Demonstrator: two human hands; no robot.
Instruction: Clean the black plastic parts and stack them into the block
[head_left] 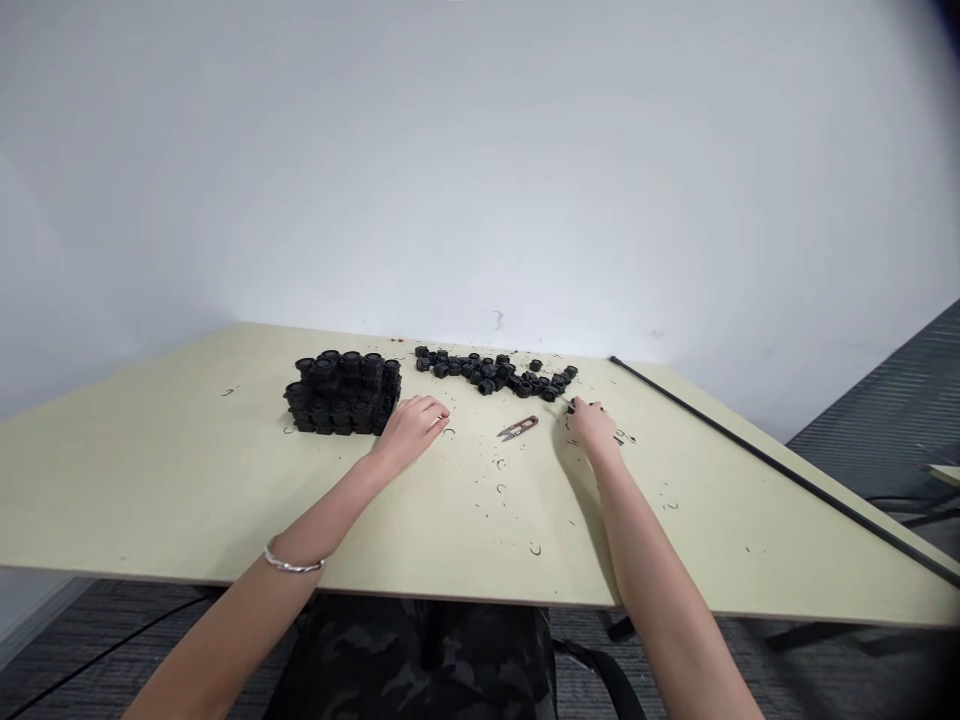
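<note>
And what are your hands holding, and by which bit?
The right hand seems to pinch a small black piece in its fingertips, part unclear. The left hand shows nothing held.

No text, labels or numbers can be read anywhere

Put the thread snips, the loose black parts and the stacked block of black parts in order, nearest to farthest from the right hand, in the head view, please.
From the right hand:
1. Loose black parts, ahead and left, their end by the fingertips.
2. Thread snips, to the left on the table.
3. Stacked block of black parts, farthest left.
</note>
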